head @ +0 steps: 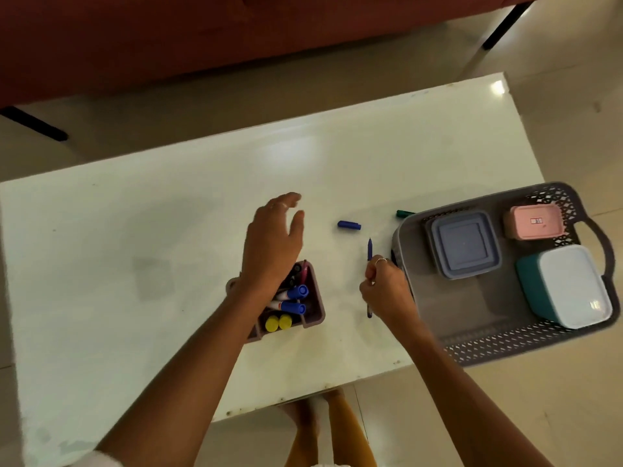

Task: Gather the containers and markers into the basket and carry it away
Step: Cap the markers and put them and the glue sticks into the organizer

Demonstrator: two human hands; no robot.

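A grey perforated basket [472, 345] sits at the table's right end. Inside are a blue-grey lidded container [463, 244], a pink one [534, 221] and a teal one with a white lid [569, 284]. My right hand [387, 291] is shut on a thin blue pen [370, 249], just left of the basket. My left hand [273, 241] hovers open above a mauve marker holder [315, 298] that holds several markers. A blue cap [349, 225] lies on the table between my hands. A green marker [404, 213] pokes out behind the basket's far left corner.
The white table [135, 247] has its near edge just above my feet. A red sofa [202, 35] with black legs stands beyond the table. Tiled floor surrounds it.
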